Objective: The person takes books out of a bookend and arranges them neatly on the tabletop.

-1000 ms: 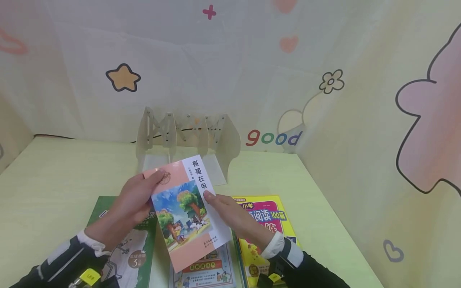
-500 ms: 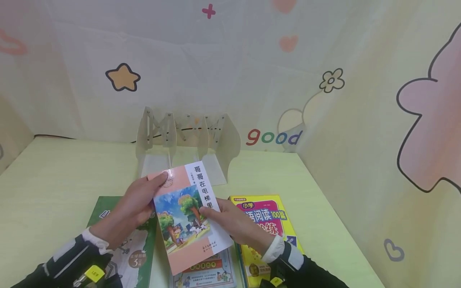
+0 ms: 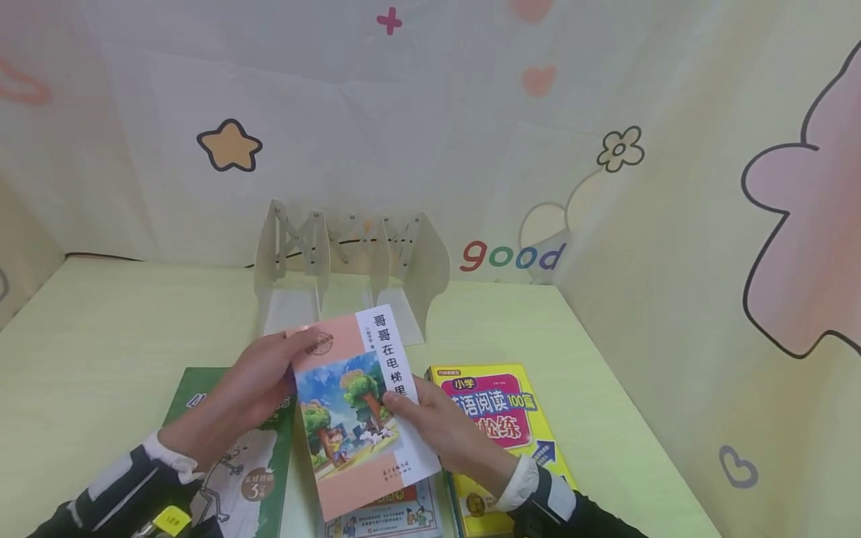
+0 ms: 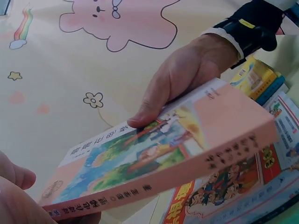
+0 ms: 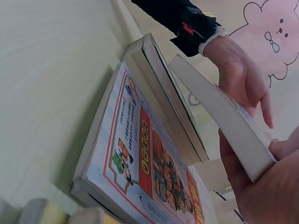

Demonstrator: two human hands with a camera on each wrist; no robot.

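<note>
A pink and white paperback book (image 3: 356, 418) with a picture of trees on its cover is held tilted above the table. My left hand (image 3: 272, 373) grips its upper left corner, thumb on the cover. At the right edge my right hand (image 3: 444, 422) pinches it, thumb on the front and fingers behind. In the left wrist view the book's pink spine (image 4: 187, 179) faces the camera; in the right wrist view its white page edges (image 5: 224, 116) show. Beneath it lies a light blue book (image 3: 397, 515), partly covered.
Left lies a green book (image 3: 262, 478), partly under my left forearm. Right are yellow books (image 3: 498, 403), partly behind my right hand. A white book rack (image 3: 424, 276) with upright dividers stands at the back, before a printed cloth wall (image 3: 471, 149).
Both hands have brought the pink book slightly lower and to the right. The right thumb has shifted down the cover, so more of the title shows. The other books and the rack stay put.
</note>
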